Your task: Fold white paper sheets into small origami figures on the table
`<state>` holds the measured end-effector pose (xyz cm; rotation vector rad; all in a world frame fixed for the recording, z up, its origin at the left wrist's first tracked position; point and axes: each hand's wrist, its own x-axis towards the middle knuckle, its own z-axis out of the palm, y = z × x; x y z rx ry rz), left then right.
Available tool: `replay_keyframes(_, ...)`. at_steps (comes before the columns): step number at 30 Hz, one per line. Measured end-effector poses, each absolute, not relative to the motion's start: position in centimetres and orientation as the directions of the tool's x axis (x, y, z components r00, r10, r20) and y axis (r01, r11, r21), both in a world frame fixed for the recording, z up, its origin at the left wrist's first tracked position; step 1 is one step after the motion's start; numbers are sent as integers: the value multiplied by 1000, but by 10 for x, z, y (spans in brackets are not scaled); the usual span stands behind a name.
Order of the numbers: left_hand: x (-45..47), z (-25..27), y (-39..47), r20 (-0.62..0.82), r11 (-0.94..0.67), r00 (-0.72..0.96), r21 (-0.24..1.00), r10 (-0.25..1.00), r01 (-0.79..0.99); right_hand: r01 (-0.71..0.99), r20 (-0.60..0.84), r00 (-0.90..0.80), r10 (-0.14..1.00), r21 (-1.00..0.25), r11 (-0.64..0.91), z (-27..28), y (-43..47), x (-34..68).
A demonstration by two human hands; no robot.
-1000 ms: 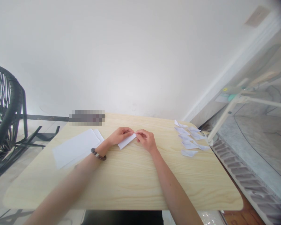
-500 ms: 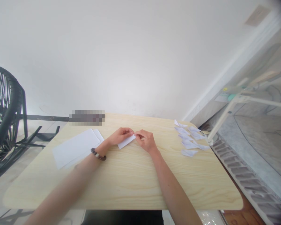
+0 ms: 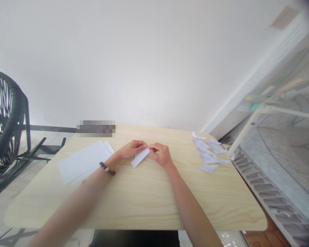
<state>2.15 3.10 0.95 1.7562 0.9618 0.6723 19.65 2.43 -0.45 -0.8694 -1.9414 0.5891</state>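
Observation:
Between my hands, over the middle of the table, is a small folded strip of white paper (image 3: 140, 157). My left hand (image 3: 133, 149), with a beaded bracelet (image 3: 107, 168) at the wrist, pinches the strip's upper end between thumb and fingers. At the same end, my right hand (image 3: 159, 153) grips the paper's tip with thumb and forefinger. The strip slants down to the left from the fingertips, and its upper tip is partly hidden by them.
White paper sheets (image 3: 82, 161) lie stacked at the left of the wooden table (image 3: 144, 202). Several folded paper pieces (image 3: 208, 157) are grouped at the right. A blurred-out dark object (image 3: 95, 129) sits at the back left edge. A black woven chair (image 3: 12, 113) stands left; a white wall is behind.
The folded paper strip has swung so its lower end points more toward me and looks narrower. Both hands stay in nearly the same place.

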Motion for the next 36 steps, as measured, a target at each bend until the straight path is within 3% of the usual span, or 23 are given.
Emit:
replay_keyframes(5, 21, 8, 29, 30, -222, 513, 922, 858, 316, 309, 496, -339, 799, -744, 593, -4, 23, 195)
replay_keyframes(11, 23, 9, 27, 39, -231, 492, 913, 869, 336, 294, 334, -320, 887, -855, 428, -5, 25, 197)
replay_keyframes(20, 26, 6, 26, 80, -262, 460, 901, 884, 347, 437, 339, -314, 887, -778, 452, 0, 23, 194)
replay_keyframes(30, 28, 8, 24, 112, -277, 415, 891, 903, 361, 334, 225, -380, 897, -871, 360, -1, 25, 199)
replay_keyframes(36, 28, 9, 23, 106, -270, 423, 896, 900, 351, 371, 266, -394, 880, -830, 417, -1, 24, 199)
